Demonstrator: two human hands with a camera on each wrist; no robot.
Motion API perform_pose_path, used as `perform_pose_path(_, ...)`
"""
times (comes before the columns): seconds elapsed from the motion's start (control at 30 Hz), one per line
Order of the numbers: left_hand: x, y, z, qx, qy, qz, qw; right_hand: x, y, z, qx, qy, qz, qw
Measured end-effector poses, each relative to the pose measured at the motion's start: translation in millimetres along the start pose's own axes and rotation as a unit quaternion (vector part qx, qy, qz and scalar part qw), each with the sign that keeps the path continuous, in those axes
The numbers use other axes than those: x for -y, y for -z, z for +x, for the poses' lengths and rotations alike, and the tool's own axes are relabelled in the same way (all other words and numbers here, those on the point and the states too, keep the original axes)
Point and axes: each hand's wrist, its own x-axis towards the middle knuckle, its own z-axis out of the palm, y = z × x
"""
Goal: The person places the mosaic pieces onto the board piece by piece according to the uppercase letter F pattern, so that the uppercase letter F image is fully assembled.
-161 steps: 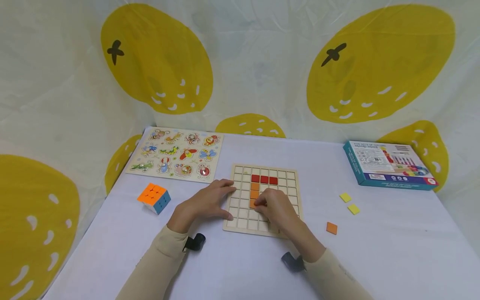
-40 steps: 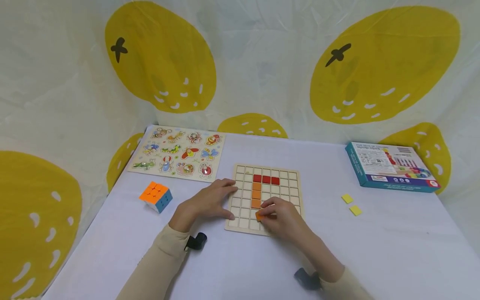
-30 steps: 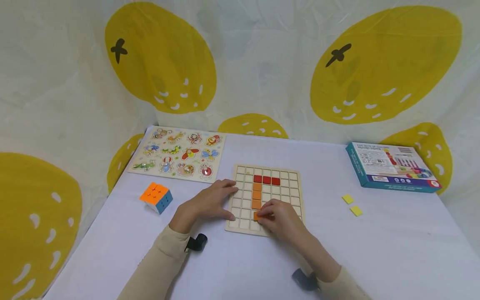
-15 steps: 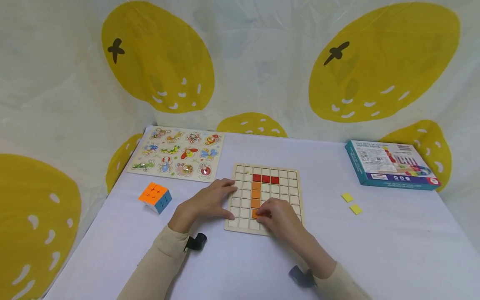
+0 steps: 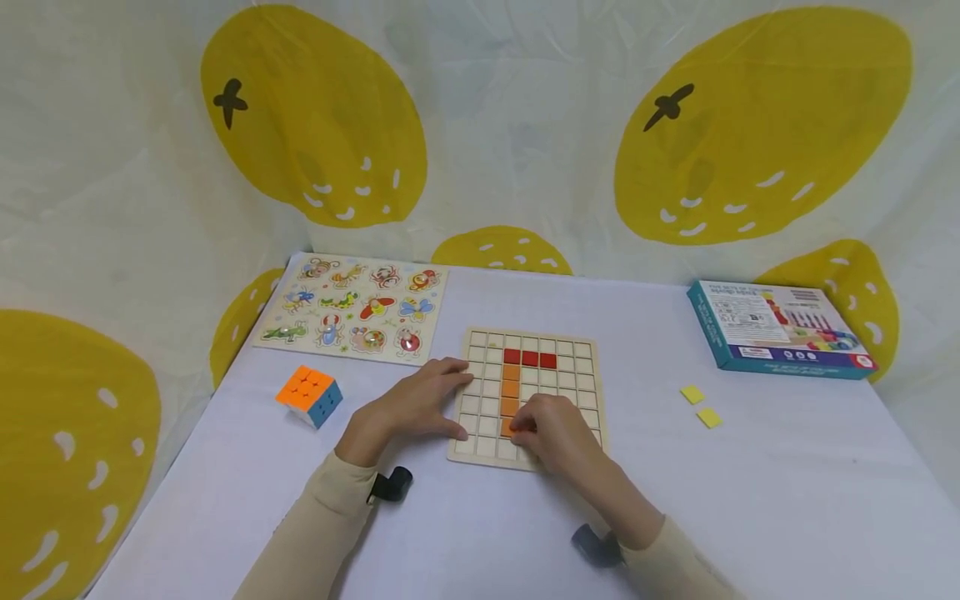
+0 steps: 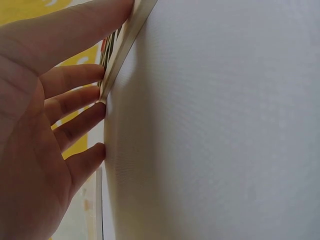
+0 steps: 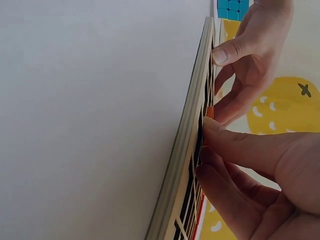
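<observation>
A wooden grid board [image 5: 487, 448] lies on the table before me. Red tiles [image 5: 529, 358] form a short row in its upper part, and a column of orange tiles [image 5: 510, 389] runs down from the left one. At the bottom of that column, my right hand [image 5: 558, 435] holds the lowest orange tile [image 5: 507, 428] with thumb and fingertips, at its cell; the fingers cover the tile's right part. My left hand [image 5: 420, 404] rests at the board's left edge, fingers spread; in the left wrist view its thumb [image 6: 75, 27] lies along the board's edge.
Two yellow tiles [image 5: 692, 394] lie on the table right of the board. Behind them is a teal-sided box [image 5: 780, 329]. A puzzle cube [image 5: 309, 395] sits to the left, in front of an insect picture puzzle board [image 5: 348, 308]. A lemon-patterned cloth [image 5: 517, 125] hangs behind.
The orange tile that lay loose right of the board has come over in my right hand and slid left into the column's bottom cell. My left hand has stayed at the board's edge.
</observation>
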Motion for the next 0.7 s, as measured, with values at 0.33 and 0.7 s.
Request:
perform_pose_path(0.33,1.3,-0.4,-0.2,-0.001,0.000,0.004,1.0000,1.5,-1.4,2.8,0.003,-0.004,-0.006,1.0000)
perform_pose_path(0.7,1.7,-1.2,1.1,-0.001,-0.004,0.004,1.0000,1.7,-1.7,2.4,0.001,-0.011,-0.003,0.9999)
